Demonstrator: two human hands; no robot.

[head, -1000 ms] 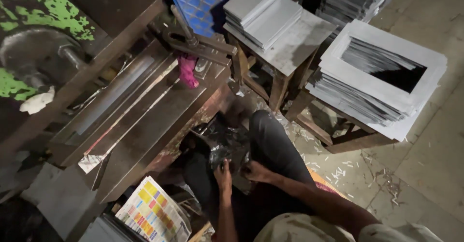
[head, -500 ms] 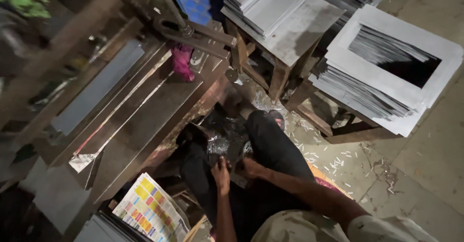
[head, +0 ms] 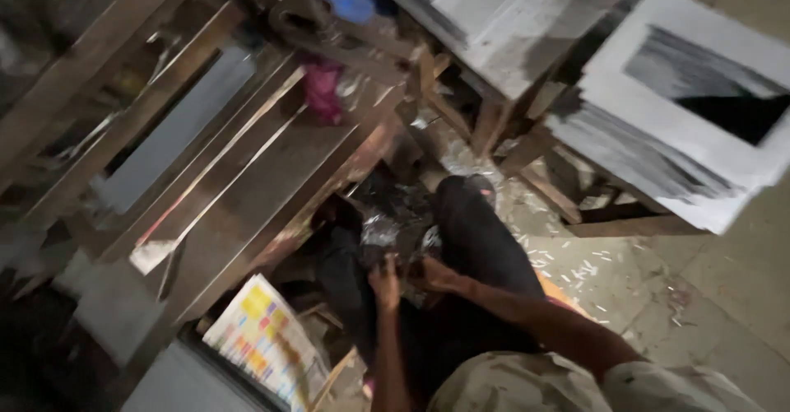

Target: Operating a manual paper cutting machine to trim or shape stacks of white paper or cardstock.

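I sit with dark-trousered legs (head: 477,239) stretched over the floor. Between my knees lies a crumpled black shiny plastic bag (head: 393,229). My left hand (head: 383,282) reaches up from below, its fingers curled into the bag's near edge. Close beside it, my right hand (head: 434,274) grips the same bag from the right. The picture is blurred, so the fingers show only roughly. What is inside the bag is hidden.
A wooden workbench (head: 247,190) with long metal strips runs along my left, with a pink object (head: 322,89) on it. A colourful printed sheet (head: 263,338) lies below it. Stacks of white boards (head: 675,107) rest on wooden stools at right. Paper scraps (head: 568,260) litter the floor.
The view has swung and moved closer, and is now blurred. Both hands have stayed at the black bag between my knees.
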